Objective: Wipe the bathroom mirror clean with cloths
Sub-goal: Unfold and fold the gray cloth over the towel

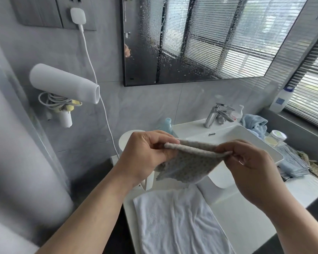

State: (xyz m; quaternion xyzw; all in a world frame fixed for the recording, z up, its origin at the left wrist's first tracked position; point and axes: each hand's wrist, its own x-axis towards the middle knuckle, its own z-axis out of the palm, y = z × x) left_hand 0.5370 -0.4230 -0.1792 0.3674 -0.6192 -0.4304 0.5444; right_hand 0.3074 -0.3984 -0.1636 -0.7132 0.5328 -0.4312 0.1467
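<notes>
Over the counter, just in front of the basin (233, 133), we've got a grey cloth (191, 165) stretched out between both hands. Our left hand (145, 154) pinches the left end of its top edge, with the fingers curled round it. Our right hand (253, 165) pinches the right end the same way. So the top edge runs pretty much straight from one hand to the other and the rest hangs down loose. The cloth has a small dotted pattern and a thicker band along that top edge.

It's held well below the mirror (200, 43), which hangs on the wall up above the faucet (214, 114). The glass is speckled with water drops, thickest down the left-middle part, and it reflects slatted blinds.

Right under the cloth, a white towel (176, 220) lies spread flat on the white counter. On the left wall a white hair dryer (62, 83) sits in a holder with cord looped underneath. A cable runs up past it to a white plug (78, 15) in the socket.

To the right of the basin we can see a crumpled light-blue towel (253, 123), a small jar (278, 135) and some folded blue-grey cloths (292, 162). A white bottle (281, 99) with a blue label stands on the windowsill. A pale blue bottle (166, 125) peeks out just beyond our left hand.
</notes>
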